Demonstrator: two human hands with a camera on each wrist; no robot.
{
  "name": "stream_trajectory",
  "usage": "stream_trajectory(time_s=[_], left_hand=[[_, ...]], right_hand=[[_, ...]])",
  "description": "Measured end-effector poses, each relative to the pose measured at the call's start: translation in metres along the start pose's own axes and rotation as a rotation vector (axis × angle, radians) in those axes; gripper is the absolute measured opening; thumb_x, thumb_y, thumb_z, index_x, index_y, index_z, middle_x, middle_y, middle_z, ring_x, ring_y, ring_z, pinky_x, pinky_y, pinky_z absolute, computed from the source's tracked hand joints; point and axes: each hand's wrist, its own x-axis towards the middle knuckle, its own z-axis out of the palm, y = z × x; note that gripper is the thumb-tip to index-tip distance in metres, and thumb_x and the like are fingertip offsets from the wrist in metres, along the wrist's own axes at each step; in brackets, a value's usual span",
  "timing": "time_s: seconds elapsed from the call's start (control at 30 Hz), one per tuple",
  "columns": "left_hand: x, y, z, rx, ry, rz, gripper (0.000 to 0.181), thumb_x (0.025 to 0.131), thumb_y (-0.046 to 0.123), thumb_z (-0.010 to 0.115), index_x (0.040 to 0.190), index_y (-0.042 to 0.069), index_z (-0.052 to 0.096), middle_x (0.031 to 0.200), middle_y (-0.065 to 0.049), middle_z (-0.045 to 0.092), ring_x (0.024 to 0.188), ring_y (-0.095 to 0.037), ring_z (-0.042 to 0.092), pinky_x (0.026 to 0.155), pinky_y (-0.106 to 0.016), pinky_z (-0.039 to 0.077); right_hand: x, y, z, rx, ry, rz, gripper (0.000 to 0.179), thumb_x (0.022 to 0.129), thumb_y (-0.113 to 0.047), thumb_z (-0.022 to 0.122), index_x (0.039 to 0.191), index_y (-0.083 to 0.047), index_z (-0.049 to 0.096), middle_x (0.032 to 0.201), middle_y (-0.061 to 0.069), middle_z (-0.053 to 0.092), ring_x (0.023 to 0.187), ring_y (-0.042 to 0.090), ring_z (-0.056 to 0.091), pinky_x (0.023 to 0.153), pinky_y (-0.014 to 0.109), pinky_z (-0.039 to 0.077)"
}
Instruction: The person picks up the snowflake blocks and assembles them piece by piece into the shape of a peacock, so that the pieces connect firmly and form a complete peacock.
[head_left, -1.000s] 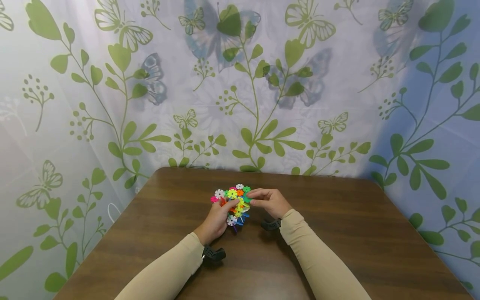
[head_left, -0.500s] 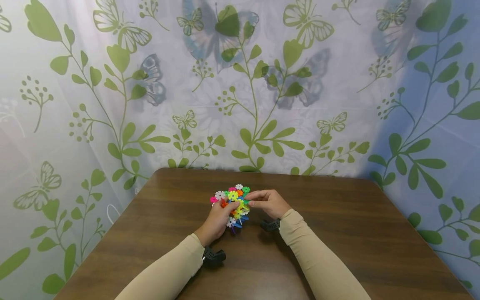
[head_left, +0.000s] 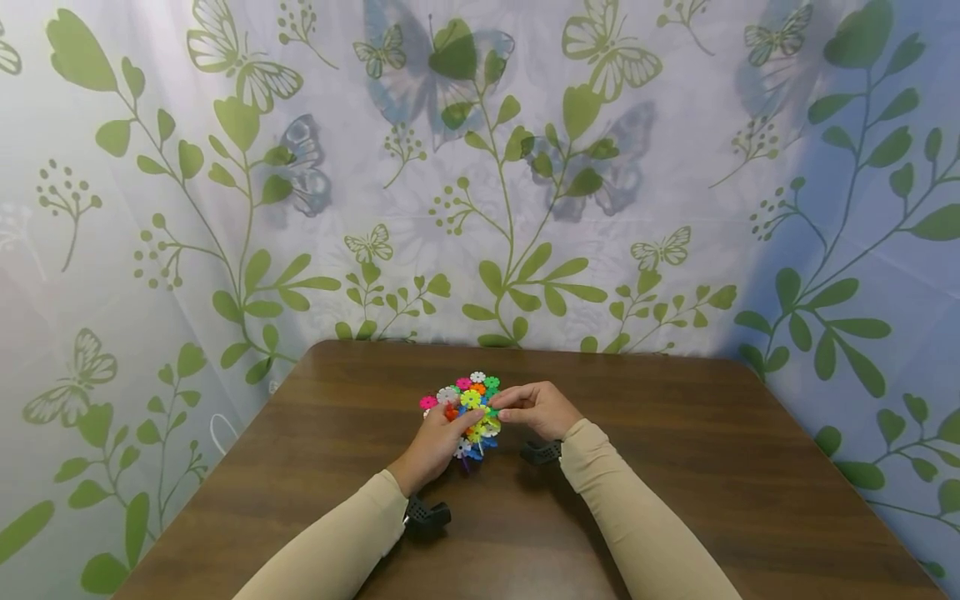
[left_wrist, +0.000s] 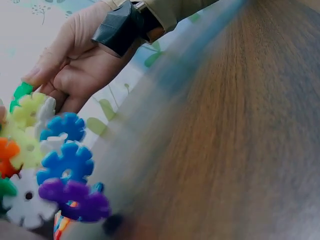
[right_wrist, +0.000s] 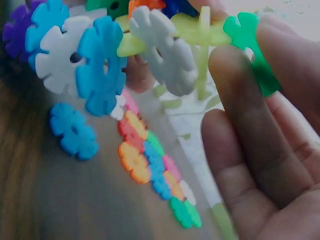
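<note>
My left hand (head_left: 432, 439) grips a cluster (head_left: 474, 427) of interlocking flower-shaped plastic discs in yellow, white, blue, orange and purple, above the table. In the right wrist view, my right hand (right_wrist: 270, 165) pinches a green flower-shaped disc (right_wrist: 252, 50) between thumb and fingertip, at the edge of a yellow disc (right_wrist: 210, 30) of the cluster. The left wrist view shows the same right hand (left_wrist: 82, 62) with the green disc (left_wrist: 21, 94) at its fingertips. A purple disc (left_wrist: 75, 200) and blue discs (left_wrist: 66, 162) stick out low on the cluster. Most left fingers are hidden behind the discs.
A row of coloured discs (right_wrist: 156, 162) shows below the cluster in the right wrist view, with a blue disc (right_wrist: 74, 131) to its left. The brown wooden table (head_left: 637, 500) reaches a leaf-patterned curtain (head_left: 525, 167) at the back. Black wrist devices (head_left: 427, 514) sit at both wrists.
The cluster in my left hand has tilted a little, its white and yellow upper discs moving slightly right and toward me. My right hand keeps its place at the cluster's right side.
</note>
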Motion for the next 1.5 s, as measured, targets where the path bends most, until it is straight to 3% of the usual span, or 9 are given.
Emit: stream_trajectory(time_s=[0.17,0.3,0.53,0.73,0.83,1.0,1.17,1.33,1.5], left_hand=[[-0.002,0.002,0.002,0.014,0.02,-0.007,0.094,0.093,0.05,0.08,0.15,-0.014,0.039,0.144,-0.025,0.052,0.129,-0.033,0.055,0.114,-0.052,0.04],[-0.002,0.003,0.003,-0.024,0.029,-0.026,0.092,0.094,0.047,0.08,0.15,-0.013,0.038,0.141,-0.023,0.054,0.124,-0.03,0.059,0.112,-0.048,0.044],[0.006,0.002,0.005,-0.229,0.05,-0.05,0.09,0.098,0.033,0.079,0.155,-0.013,0.028,0.15,-0.026,0.043,0.13,-0.03,0.053,0.113,-0.043,0.042],[0.009,0.001,0.006,-0.371,0.183,-0.052,0.078,0.1,0.023,0.077,0.151,-0.01,0.029,0.15,-0.026,0.034,0.135,-0.034,0.044,0.118,-0.046,0.035],[0.011,0.0,0.003,-0.415,0.225,-0.051,0.079,0.099,0.023,0.077,0.152,-0.01,0.028,0.154,-0.026,0.03,0.141,-0.035,0.037,0.121,-0.047,0.029],[0.011,-0.001,0.002,-0.448,0.237,-0.062,0.083,0.097,0.025,0.081,0.152,-0.009,0.029,0.156,-0.026,0.032,0.143,-0.034,0.035,0.121,-0.045,0.028],[0.008,-0.001,0.002,-0.45,0.232,-0.089,0.097,0.095,0.029,0.082,0.158,-0.009,0.02,0.164,-0.025,0.021,0.15,-0.034,0.027,0.123,-0.047,0.022],[0.008,-0.002,0.001,-0.453,0.21,-0.084,0.096,0.096,0.029,0.082,0.158,-0.01,0.02,0.162,-0.025,0.024,0.148,-0.035,0.029,0.122,-0.048,0.024],[0.007,-0.003,0.0,-0.43,0.197,-0.087,0.096,0.096,0.032,0.08,0.159,-0.009,0.02,0.162,-0.024,0.024,0.148,-0.035,0.028,0.123,-0.05,0.023]], right_hand=[[0.001,0.0,0.001,-0.074,0.008,0.006,0.021,0.097,0.007,0.072,0.117,0.014,0.073,0.125,0.02,0.069,0.113,0.035,0.068,0.092,0.04,0.059],[0.002,-0.001,0.001,-0.097,0.015,0.011,0.022,0.097,0.005,0.073,0.119,0.011,0.074,0.122,0.018,0.071,0.108,0.032,0.071,0.091,0.041,0.059],[0.003,0.002,0.002,-0.106,0.064,-0.023,0.028,0.101,-0.001,0.071,0.127,0.007,0.071,0.127,0.021,0.07,0.112,0.033,0.07,0.095,0.042,0.057],[-0.003,0.005,-0.001,-0.229,0.156,0.037,0.03,0.102,-0.008,0.072,0.129,0.005,0.071,0.128,0.016,0.07,0.112,0.036,0.067,0.093,0.038,0.056],[-0.005,0.006,-0.003,-0.381,0.117,0.096,0.032,0.101,-0.016,0.075,0.125,0.004,0.072,0.12,0.012,0.073,0.105,0.028,0.069,0.089,0.036,0.057],[-0.004,0.012,0.002,-0.545,-0.009,0.163,0.028,0.096,-0.022,0.081,0.118,-0.004,0.078,0.111,0.001,0.075,0.101,0.021,0.07,0.087,0.038,0.058],[-0.003,0.013,0.012,-0.645,-0.073,0.176,0.027,0.092,-0.023,0.086,0.116,-0.012,0.079,0.109,-0.004,0.074,0.104,0.019,0.067,0.091,0.041,0.056],[-0.002,0.008,0.022,-0.697,-0.095,0.175,0.033,0.089,-0.023,0.088,0.116,-0.008,0.076,0.11,-0.001,0.069,0.101,0.021,0.062,0.09,0.044,0.054],[0.001,0.007,0.03,-0.762,-0.139,0.145,0.031,0.088,-0.027,0.087,0.112,-0.008,0.078,0.105,-0.001,0.066,0.094,0.019,0.061,0.085,0.037,0.054]])
